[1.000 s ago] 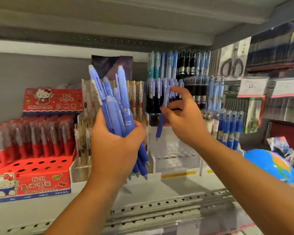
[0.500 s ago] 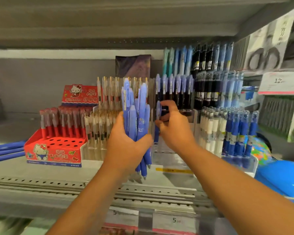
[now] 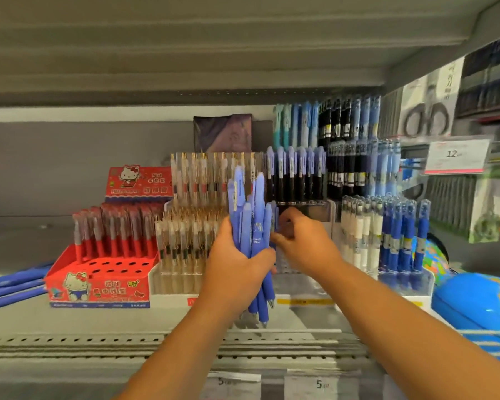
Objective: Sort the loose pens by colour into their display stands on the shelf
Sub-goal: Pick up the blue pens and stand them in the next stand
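Observation:
My left hand (image 3: 237, 267) grips a bundle of several blue pens (image 3: 250, 226), upright, tips down, in front of the shelf. Just right of it, my right hand (image 3: 303, 243) pinches one blue pen (image 3: 275, 219) against the lower tier of a clear tiered stand (image 3: 306, 272). That stand's upper row holds blue-capped dark pens (image 3: 296, 174). The single pen is mostly hidden behind the bundle and my fingers.
A red cartoon-cat stand (image 3: 98, 284) with red pens sits left, a clear stand of beige pens (image 3: 191, 226) beside it. White and blue pens (image 3: 387, 232) stand right. Loose blue pens (image 3: 12, 287) lie far left. A blue globe (image 3: 474, 301) sits at right.
My view has pulled back and shifted left, showing more of the shelf. My right hand moved its single pen down from the upper row to the stand's lower tier. The left hand's bundle stayed upright.

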A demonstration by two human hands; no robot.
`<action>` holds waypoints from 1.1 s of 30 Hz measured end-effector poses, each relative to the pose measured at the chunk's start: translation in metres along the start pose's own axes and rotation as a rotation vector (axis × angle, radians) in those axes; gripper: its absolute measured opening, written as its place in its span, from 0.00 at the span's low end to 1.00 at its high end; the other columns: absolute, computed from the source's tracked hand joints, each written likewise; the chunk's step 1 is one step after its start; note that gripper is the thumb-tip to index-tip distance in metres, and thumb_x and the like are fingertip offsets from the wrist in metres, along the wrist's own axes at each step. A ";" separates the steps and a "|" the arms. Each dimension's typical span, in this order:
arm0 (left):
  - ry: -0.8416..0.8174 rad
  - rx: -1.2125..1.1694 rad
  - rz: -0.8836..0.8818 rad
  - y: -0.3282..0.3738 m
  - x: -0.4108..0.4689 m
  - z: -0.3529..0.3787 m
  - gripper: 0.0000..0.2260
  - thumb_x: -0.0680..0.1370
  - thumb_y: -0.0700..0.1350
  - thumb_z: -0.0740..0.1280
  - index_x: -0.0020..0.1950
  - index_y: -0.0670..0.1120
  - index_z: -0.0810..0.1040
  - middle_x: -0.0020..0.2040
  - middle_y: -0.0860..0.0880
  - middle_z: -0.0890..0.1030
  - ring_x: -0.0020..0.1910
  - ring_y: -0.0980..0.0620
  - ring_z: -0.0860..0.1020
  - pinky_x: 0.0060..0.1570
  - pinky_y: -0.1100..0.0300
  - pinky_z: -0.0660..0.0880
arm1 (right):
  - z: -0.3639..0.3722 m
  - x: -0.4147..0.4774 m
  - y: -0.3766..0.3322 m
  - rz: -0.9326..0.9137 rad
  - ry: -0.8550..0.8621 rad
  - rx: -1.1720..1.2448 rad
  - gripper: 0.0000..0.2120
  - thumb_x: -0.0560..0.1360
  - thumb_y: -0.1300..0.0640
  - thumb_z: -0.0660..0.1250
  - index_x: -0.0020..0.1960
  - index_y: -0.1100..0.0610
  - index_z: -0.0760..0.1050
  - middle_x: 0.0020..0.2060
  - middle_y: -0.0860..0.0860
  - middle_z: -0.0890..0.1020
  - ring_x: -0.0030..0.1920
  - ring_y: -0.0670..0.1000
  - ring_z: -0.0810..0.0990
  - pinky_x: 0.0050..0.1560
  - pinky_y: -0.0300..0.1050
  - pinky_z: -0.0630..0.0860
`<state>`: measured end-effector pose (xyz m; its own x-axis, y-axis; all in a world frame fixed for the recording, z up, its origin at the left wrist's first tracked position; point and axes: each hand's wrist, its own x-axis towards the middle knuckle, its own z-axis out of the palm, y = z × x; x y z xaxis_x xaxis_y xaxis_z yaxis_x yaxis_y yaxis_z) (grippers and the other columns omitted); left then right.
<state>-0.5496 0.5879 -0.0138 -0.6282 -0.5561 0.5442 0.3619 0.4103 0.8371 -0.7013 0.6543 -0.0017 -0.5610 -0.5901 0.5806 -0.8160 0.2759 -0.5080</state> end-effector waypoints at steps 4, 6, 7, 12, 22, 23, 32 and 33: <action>-0.009 -0.025 0.016 -0.001 0.001 0.000 0.25 0.75 0.36 0.70 0.56 0.66 0.70 0.39 0.57 0.81 0.32 0.55 0.80 0.32 0.66 0.77 | -0.009 -0.005 -0.010 -0.025 0.124 0.174 0.04 0.78 0.53 0.67 0.48 0.53 0.74 0.37 0.48 0.79 0.36 0.43 0.76 0.36 0.39 0.71; 0.000 -0.029 0.023 -0.001 0.002 0.001 0.24 0.74 0.35 0.71 0.55 0.65 0.71 0.39 0.59 0.80 0.33 0.56 0.80 0.31 0.68 0.77 | -0.014 -0.010 -0.019 -0.032 0.037 0.532 0.04 0.79 0.57 0.65 0.49 0.57 0.77 0.35 0.48 0.79 0.32 0.44 0.75 0.34 0.40 0.70; 0.006 -0.034 0.023 -0.001 0.002 0.001 0.24 0.74 0.35 0.71 0.55 0.65 0.71 0.39 0.59 0.81 0.33 0.55 0.80 0.32 0.67 0.77 | -0.017 -0.012 -0.022 -0.036 -0.057 0.707 0.06 0.79 0.57 0.66 0.49 0.59 0.78 0.34 0.49 0.79 0.31 0.46 0.74 0.32 0.42 0.70; 0.034 -0.065 -0.005 -0.003 0.004 0.000 0.24 0.74 0.36 0.72 0.62 0.60 0.72 0.39 0.54 0.83 0.35 0.51 0.83 0.34 0.63 0.80 | -0.023 -0.018 -0.028 -0.048 -0.332 0.954 0.15 0.73 0.58 0.70 0.55 0.68 0.78 0.41 0.59 0.79 0.37 0.56 0.75 0.35 0.48 0.72; 0.140 -0.015 -0.014 0.001 0.001 -0.002 0.23 0.75 0.34 0.70 0.63 0.56 0.72 0.40 0.47 0.81 0.35 0.42 0.82 0.34 0.47 0.82 | -0.028 -0.011 -0.025 0.005 -0.056 1.018 0.05 0.79 0.62 0.66 0.53 0.60 0.77 0.38 0.52 0.85 0.42 0.58 0.86 0.42 0.46 0.82; 0.142 -0.005 -0.009 0.000 0.002 -0.003 0.22 0.75 0.34 0.69 0.61 0.56 0.73 0.37 0.47 0.81 0.33 0.42 0.81 0.32 0.49 0.81 | -0.033 -0.009 -0.023 0.007 0.016 1.014 0.05 0.78 0.62 0.66 0.54 0.58 0.76 0.37 0.51 0.85 0.41 0.58 0.86 0.40 0.45 0.82; 0.042 0.110 -0.012 0.000 -0.001 -0.001 0.23 0.75 0.35 0.70 0.56 0.63 0.71 0.41 0.44 0.80 0.30 0.48 0.80 0.31 0.56 0.80 | -0.032 0.004 -0.005 -0.114 0.340 0.467 0.13 0.76 0.57 0.71 0.50 0.42 0.69 0.41 0.45 0.79 0.42 0.45 0.82 0.43 0.54 0.83; 0.013 0.128 -0.017 0.001 -0.002 -0.001 0.22 0.75 0.36 0.71 0.57 0.61 0.71 0.42 0.45 0.80 0.31 0.49 0.80 0.32 0.58 0.80 | -0.029 0.005 -0.003 -0.113 0.346 0.423 0.13 0.76 0.56 0.71 0.50 0.43 0.69 0.40 0.44 0.79 0.42 0.45 0.82 0.43 0.54 0.82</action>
<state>-0.5472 0.5885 -0.0146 -0.6239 -0.5727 0.5317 0.2605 0.4891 0.8324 -0.7057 0.6726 0.0216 -0.5443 -0.2953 0.7852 -0.7867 -0.1454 -0.6000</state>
